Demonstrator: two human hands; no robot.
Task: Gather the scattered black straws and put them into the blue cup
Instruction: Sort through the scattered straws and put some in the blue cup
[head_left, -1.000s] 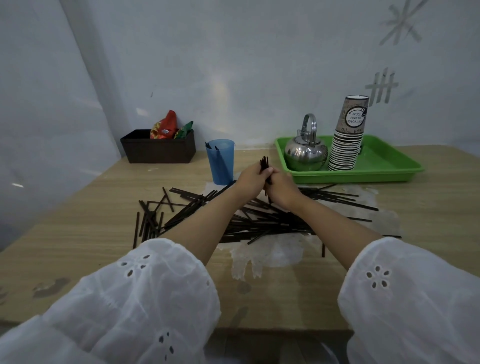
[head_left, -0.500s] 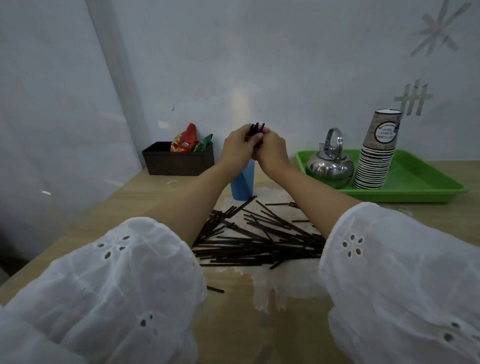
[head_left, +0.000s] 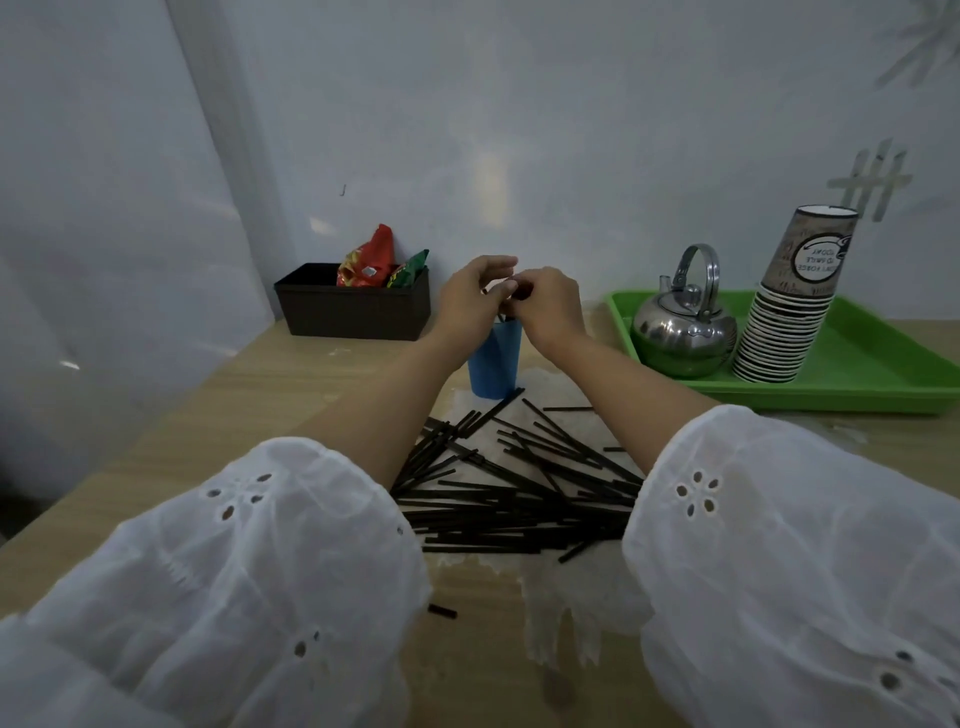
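Head camera: both hands are up over the tall blue plastic cup (head_left: 493, 364), which stands on the pale wooden table (head_left: 291, 405) just past the far edge of the pile. The left hand (head_left: 472, 304) and the right hand (head_left: 553, 306) are close together, fingertips meeting right above the cup's mouth. The right hand's fingers are curled round a small bundle of black straws (head_left: 521, 292). Only a dark sliver of it shows between the two hands, with a thin dark line dropping from there towards the cup. The left hand's fingers arch over the top, and it cannot be told whether that hand grips the bundle or only touches it.

Down below the forearms, the scattered thin black plastic straws (head_left: 519, 499) lie in a loose criss-cross heap on the table. They sit between the two white eyelet sleeves (head_left: 270, 561), partly on a whitish worn patch (head_left: 576, 597) of the surface. One short black piece (head_left: 442, 611) lies apart from the heap, near the left sleeve.

Over on the right, a green plastic tray (head_left: 883, 379) carries a round steel kettle (head_left: 680, 338) and a leaning stack of paper cups (head_left: 784, 332), side by side. Back left against the wall sits a dark rectangular box (head_left: 353, 314) holding a red snack packet (head_left: 366, 257) and a green snack packet (head_left: 410, 267).
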